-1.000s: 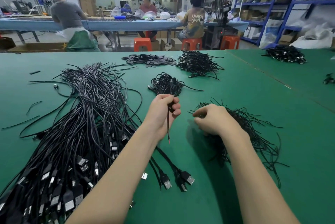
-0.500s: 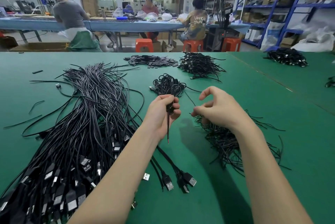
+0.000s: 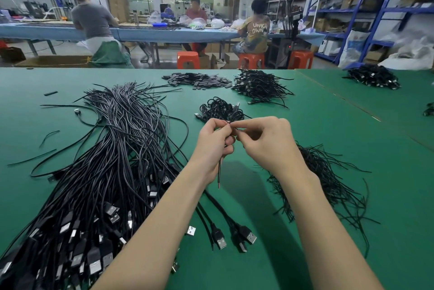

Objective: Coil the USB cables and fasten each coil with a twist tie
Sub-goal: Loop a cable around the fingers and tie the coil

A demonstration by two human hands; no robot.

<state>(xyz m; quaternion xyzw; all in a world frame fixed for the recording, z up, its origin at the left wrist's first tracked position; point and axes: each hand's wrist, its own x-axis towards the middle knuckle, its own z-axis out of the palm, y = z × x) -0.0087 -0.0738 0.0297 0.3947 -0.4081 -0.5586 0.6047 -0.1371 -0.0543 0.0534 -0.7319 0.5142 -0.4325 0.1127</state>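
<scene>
Left hand (image 3: 215, 142) gripping coiled cable (image 3: 219, 172), right hand (image 3: 265, 141) pinching twist tie (image 3: 231, 122) at its top

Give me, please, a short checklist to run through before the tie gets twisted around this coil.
1. Left hand holds the coiled cable: ok, its loose end hangs below.
2. Right hand has a twist tie in its grip: cannot tell, fingers hide it.
3. Hands meet at the coil: ok.
4. Spare twist ties close by: ok, beside the right forearm.
5. Finished coils clear of the hands: ok.
</scene>
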